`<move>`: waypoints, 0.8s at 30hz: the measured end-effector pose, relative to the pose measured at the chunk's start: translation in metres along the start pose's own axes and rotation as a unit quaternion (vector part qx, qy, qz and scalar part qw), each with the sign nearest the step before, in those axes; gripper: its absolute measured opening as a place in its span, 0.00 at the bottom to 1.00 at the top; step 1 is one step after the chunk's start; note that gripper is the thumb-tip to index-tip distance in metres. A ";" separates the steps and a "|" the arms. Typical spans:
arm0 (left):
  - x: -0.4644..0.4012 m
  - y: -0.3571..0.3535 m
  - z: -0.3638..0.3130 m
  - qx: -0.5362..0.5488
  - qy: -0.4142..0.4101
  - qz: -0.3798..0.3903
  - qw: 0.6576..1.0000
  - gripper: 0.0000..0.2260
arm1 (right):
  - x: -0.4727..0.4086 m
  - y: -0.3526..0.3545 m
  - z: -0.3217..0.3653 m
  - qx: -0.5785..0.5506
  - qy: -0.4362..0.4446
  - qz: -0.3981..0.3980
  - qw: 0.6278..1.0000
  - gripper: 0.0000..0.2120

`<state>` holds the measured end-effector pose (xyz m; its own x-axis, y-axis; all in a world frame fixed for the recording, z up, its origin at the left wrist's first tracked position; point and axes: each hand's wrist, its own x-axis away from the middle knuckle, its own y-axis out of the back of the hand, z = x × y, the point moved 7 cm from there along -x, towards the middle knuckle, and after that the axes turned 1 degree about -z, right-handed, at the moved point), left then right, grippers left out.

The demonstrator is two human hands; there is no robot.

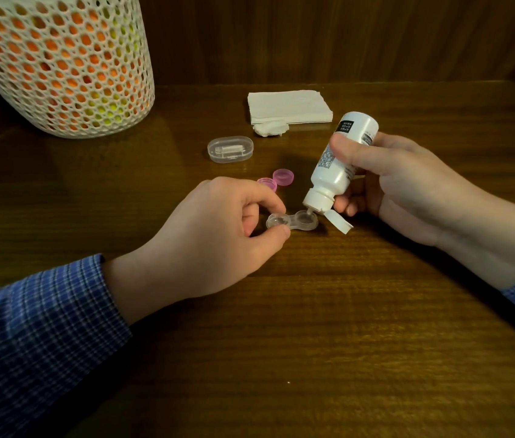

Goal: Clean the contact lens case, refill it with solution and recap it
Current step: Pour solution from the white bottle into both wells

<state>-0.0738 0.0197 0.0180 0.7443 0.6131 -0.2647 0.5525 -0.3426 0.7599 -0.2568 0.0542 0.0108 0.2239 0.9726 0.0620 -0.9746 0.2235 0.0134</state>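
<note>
Left hand (218, 229) pinches the lens case (292, 220) steady; right hand (389, 181) grips the tipped bottle (340, 162), best squeezed gently above the well

Home setting: dark wooden table (313, 311), wood-panelled wall (313, 36), mesh basket (60, 67), folded tissues (289, 106).

Left hand (218, 235): palm down, knuckles up, thumb and forefinger pinched together on the near and far edges of something small; remaining fingers curled under. Forearm enters from lower left in a blue checked woven sleeve (38, 336). Right hand (398, 184): thumb uppermost, fingers wrapped beneath in a closed grasp, wrist bare, checked cuff at right edge.
</note>
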 end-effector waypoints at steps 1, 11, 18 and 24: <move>0.000 0.000 0.000 0.000 0.000 -0.001 1.000 0.06 | 0.000 0.000 0.000 0.001 0.001 0.000 1.000 0.14; 0.001 0.001 -0.001 0.008 -0.004 -0.003 1.000 0.06 | 0.002 0.001 0.001 -0.008 -0.007 -0.029 1.000 0.14; 0.001 0.003 -0.003 0.018 -0.005 -0.003 1.000 0.08 | 0.001 0.013 0.000 -0.113 -0.077 -0.080 0.987 0.14; 0.003 0.004 -0.007 0.009 0.003 0.001 1.000 0.14 | 0.003 0.019 0.000 -0.148 -0.094 -0.090 0.980 0.12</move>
<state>-0.0716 0.0253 0.0241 0.7427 0.6172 -0.2597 0.5578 -0.3558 0.7499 -0.2743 0.0609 0.0114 0.3613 0.8930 0.2683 -0.8698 0.4265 -0.2483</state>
